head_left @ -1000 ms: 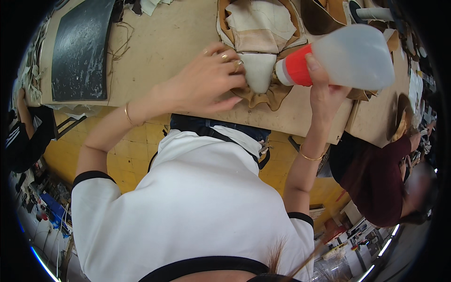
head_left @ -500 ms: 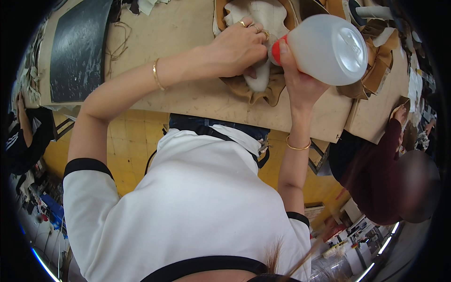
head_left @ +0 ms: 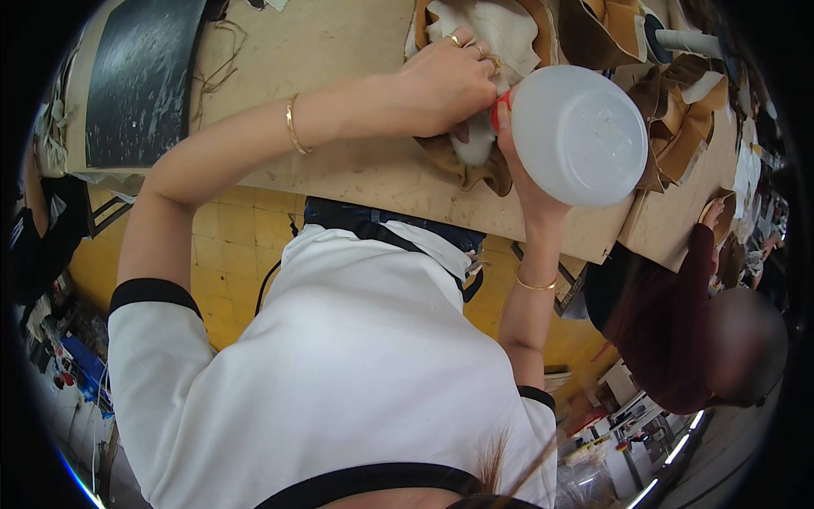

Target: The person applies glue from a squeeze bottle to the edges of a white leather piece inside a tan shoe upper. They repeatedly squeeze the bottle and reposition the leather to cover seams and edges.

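Note:
My right hand is wrapped around a translucent white plastic bottle near its red neck. The bottle is tipped, with its round base toward me and its neck against the work; the nozzle is hidden. Under my left hand lies a tan leather piece with an off-white inner layer. My left fingers curl over this piece and seem to pinch it, though their tips are partly hidden.
A black slab lies on the table at left, beside some loose string. More folded tan leather pieces sit at right, near a white roll. Another person in a dark red sleeve is at the right.
The bottle's base has swung down and left, so it faces me more squarely. The leather piece and my left hand appear slightly farther right in the view.

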### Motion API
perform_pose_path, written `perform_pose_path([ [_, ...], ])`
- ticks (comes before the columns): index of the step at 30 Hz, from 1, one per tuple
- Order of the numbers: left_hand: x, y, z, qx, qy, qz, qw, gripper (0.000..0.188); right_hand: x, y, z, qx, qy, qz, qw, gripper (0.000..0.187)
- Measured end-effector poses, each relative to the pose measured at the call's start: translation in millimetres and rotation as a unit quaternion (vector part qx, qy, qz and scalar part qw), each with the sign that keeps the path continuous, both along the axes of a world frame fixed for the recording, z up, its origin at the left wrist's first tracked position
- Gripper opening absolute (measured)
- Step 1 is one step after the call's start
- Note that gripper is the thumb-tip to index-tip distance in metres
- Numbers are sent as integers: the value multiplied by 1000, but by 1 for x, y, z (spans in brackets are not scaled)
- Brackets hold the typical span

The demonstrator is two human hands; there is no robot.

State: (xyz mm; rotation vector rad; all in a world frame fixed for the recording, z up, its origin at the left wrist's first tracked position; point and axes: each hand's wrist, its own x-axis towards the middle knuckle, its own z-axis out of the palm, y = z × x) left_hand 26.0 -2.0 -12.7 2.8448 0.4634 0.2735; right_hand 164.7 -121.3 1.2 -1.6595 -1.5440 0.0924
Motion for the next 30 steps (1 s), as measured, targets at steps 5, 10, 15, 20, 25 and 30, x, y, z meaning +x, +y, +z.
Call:
perform_pose_path([
  [5, -1, -4, -6, 4, -77, 1, 997, 30, 2, -7, 11, -35, -92, 55, 994, 37],
  [10, -1, -7, -2, 38, -29, -19, 999, 25, -8, -17, 26, -80, -48, 14, 996, 37],
  [15, -2, -12, 7, 31, 23, -8, 999, 24, -13, -15, 28, -75, 198, 11, 977, 34],
  [20, 0, -14, 7, 51, 39, -2, 998, 20, -13, -14, 17, -38, 241, -33, 969, 31],
  [25, 0, -14, 3, 60, 65, -7, 996, 19, -20, -14, 7, 17, 326, -84, 942, 33],
  [30, 0, -13, 3, 63, 15, -13, 998, 8, -6, -15, 21, -33, 204, -2, 979, 42],
])
